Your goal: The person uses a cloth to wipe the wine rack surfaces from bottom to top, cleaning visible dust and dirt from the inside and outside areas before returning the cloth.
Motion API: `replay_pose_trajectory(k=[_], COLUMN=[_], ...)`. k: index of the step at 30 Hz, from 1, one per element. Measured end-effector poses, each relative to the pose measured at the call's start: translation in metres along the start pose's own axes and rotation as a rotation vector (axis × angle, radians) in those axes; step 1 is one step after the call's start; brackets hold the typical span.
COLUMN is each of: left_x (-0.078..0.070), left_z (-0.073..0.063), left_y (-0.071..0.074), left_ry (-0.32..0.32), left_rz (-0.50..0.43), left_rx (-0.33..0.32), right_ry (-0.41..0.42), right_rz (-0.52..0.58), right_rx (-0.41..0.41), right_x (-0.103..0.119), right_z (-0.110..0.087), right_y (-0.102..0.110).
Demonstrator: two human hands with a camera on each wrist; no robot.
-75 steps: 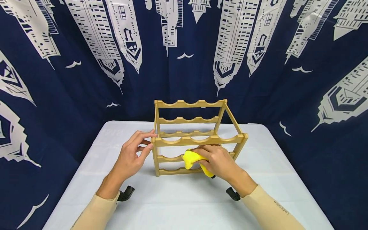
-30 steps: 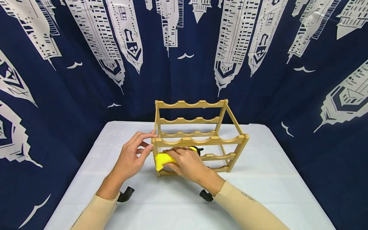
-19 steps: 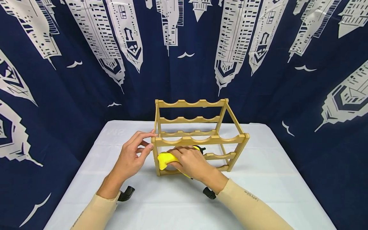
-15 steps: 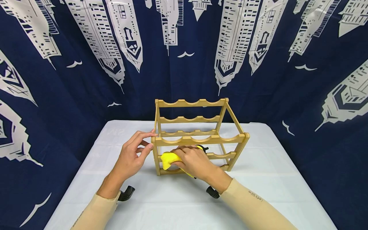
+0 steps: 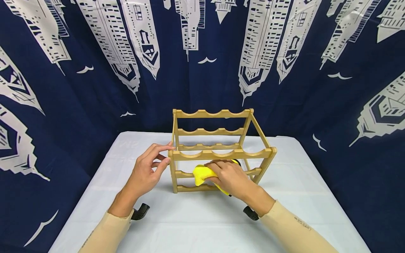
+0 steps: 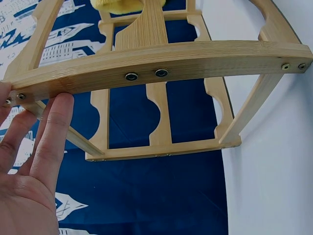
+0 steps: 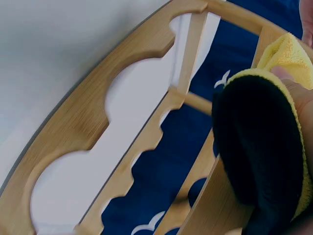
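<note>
A light wooden wine rack [image 5: 221, 154] with scalloped rails stands upright on the table. My left hand [image 5: 147, 172] holds its top corner at the near left, thumb and fingers on either side of the wood. In the left wrist view, fingertips meet the end of a post [image 6: 195, 58]. My right hand [image 5: 232, 177] grips a yellow cleaning cloth [image 5: 201, 174] folded over the middle front rail. From the right wrist, the cloth shows a dark reverse side [image 7: 259, 137]. The palm and cloth hide part of the middle and lowest front rails.
A white-covered table [image 5: 196, 225] carries the rack. Behind and at both sides hangs a navy curtain [image 5: 196, 88] printed with white buildings and birds. Black wrist-worn pieces show beside the left forearm [image 5: 140, 211] and the right forearm [image 5: 259, 200].
My right hand slid the cloth left along the middle front rail to near the left post, then back right to about the rail's middle. The left hand has kept its hold on the corner.
</note>
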State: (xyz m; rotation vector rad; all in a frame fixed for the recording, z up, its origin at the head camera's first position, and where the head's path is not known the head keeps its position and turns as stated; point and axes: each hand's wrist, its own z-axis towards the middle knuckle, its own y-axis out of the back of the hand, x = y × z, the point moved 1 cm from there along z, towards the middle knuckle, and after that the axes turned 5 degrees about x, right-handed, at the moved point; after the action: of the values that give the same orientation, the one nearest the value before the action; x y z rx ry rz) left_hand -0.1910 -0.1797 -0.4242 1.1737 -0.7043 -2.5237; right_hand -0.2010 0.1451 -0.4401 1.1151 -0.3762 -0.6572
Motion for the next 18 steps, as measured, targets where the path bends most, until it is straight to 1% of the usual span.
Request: replay_pose_trajectory(k=[7, 14, 18], left_x=[-0.001, -0.001, -0.001], left_z=[0.000, 0.001, 0.001], left_y=[-0.001, -0.001, -0.001], left_ry=[-0.006, -0.015, -0.021], left_rz=[-0.003, -0.010, -0.002], left_rx=[-0.004, -0.006, -0.013], right_ry=[-0.023, -0.109, -0.089], right_rz=[-0.020, -0.082, -0.122], right_rx=[-0.034, -0.069, -0.046], right_x=[-0.020, -0.043, -0.050], right_z=[-0.025, -0.059, -0.076], right_y=[0.011, 0.022, 0.027])
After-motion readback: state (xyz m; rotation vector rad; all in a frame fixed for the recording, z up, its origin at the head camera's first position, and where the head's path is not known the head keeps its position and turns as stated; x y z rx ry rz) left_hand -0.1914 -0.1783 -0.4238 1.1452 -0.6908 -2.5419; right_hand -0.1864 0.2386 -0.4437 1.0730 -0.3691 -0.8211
